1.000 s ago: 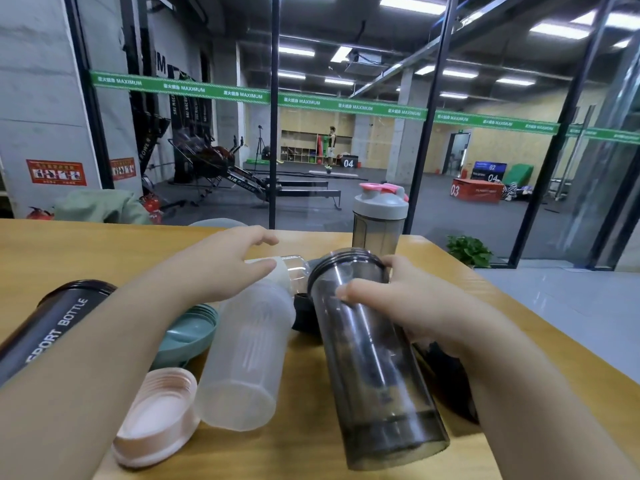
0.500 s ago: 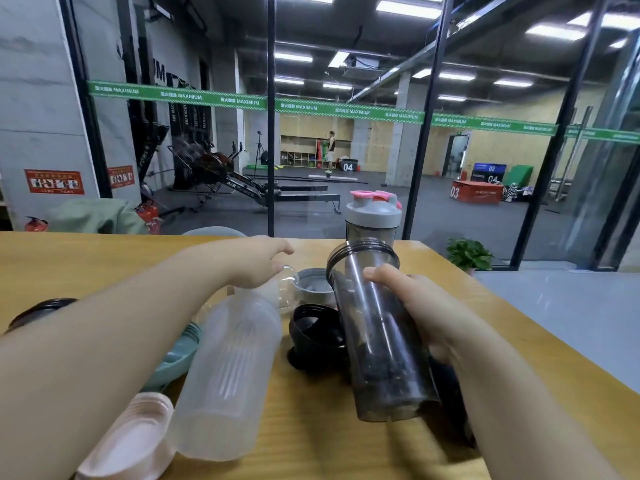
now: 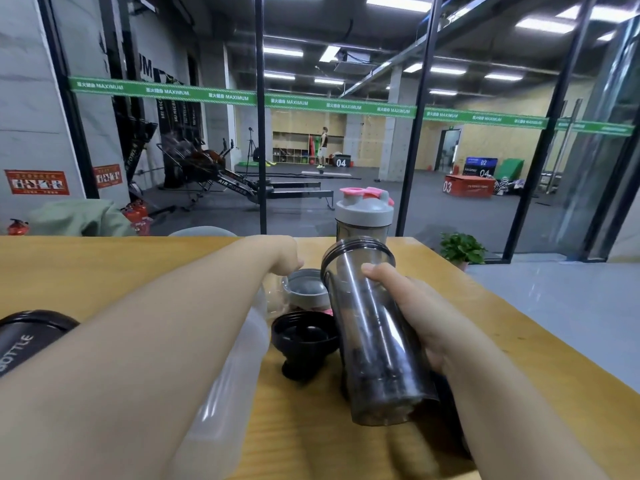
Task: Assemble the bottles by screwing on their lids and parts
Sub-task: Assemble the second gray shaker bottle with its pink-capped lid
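My right hand grips a smoky grey open bottle, nearly upright with its mouth tilted away, held above the wooden table. My left hand reaches forward over a grey lid that lies upside down; its fingers are curled and whether they touch the lid is hidden. A black lid lies just left of the grey bottle. A frosted clear bottle lies on its side under my left forearm. An assembled grey bottle with a pink-and-grey lid stands at the table's far edge.
A black bottle lettered "BOTTLE" lies at the left edge. A glass wall with black posts runs right behind the table. The table's right edge drops off to a grey floor, where a small potted plant stands.
My right hand has lifted the smoky grey bottle and tipped it more upright. My left hand has left the frosted bottle and moved forward over the grey lid. The view has shifted downward.
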### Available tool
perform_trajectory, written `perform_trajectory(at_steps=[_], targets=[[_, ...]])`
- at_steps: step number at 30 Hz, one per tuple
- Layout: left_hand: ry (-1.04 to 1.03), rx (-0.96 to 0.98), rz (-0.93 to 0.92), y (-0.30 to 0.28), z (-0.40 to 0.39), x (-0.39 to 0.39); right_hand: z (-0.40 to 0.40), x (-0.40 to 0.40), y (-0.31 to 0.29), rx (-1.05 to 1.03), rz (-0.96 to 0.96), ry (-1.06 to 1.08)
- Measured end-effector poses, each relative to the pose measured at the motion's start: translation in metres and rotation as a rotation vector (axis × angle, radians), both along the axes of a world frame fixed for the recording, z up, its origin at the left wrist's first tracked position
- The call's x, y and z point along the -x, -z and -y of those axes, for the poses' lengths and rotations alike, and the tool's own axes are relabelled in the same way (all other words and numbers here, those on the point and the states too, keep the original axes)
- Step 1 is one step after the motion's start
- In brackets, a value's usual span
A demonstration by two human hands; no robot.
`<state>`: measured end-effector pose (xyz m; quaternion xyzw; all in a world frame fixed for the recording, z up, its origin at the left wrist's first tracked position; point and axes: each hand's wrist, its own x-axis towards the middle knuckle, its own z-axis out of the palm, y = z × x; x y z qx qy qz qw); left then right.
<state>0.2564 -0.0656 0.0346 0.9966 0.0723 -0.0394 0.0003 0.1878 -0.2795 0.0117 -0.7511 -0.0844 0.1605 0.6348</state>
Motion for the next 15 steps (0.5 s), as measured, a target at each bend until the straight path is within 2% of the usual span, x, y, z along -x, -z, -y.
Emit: perform_trajectory(at_steps=[4,10,15], targets=[[-0.046,-0.055,-0.025,0.011,0.001,-0.019,0.002,-0.001,0.002,-0.057,0.003,-0.049],[-0.091,-0.030,-0.087,0.018,0.005,-0.034,0.002,-0.001,0.005,-0.045,0.061,-0.076],[-0.139,-0.056,0.010,0.017,0.009,-0.034,0.000,-0.002,0.006,-0.080,0.030,-0.051]])
